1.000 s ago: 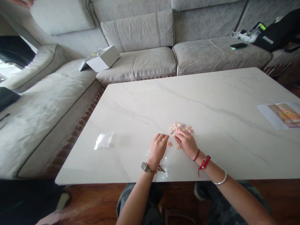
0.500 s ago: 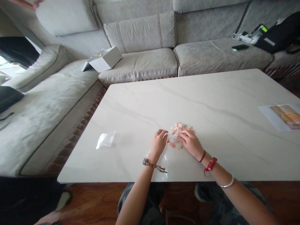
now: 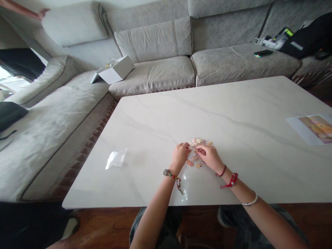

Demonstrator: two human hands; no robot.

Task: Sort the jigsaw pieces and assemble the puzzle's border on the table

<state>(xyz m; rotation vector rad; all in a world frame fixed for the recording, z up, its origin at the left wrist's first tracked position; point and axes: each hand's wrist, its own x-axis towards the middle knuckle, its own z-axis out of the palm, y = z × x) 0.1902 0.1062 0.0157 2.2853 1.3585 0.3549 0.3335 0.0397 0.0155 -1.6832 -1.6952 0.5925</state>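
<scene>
Jigsaw pieces (image 3: 197, 142) on marble table (image 3: 155, 117), touching left grip (image 3: 181, 156), right grip (image 3: 209, 158); both half-curled; any held piece: cannot tell.

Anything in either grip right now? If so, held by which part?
Cannot tell. The left hand and right hand have their fingertips down at the pile of jigsaw pieces; any piece pinched there is too small to make out.

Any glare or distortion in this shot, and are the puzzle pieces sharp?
Head view: wide-angle distortion bows the sofa; glare speckles the marble tabletop below the left hand; the jigsaw pieces look slightly soft.
</scene>
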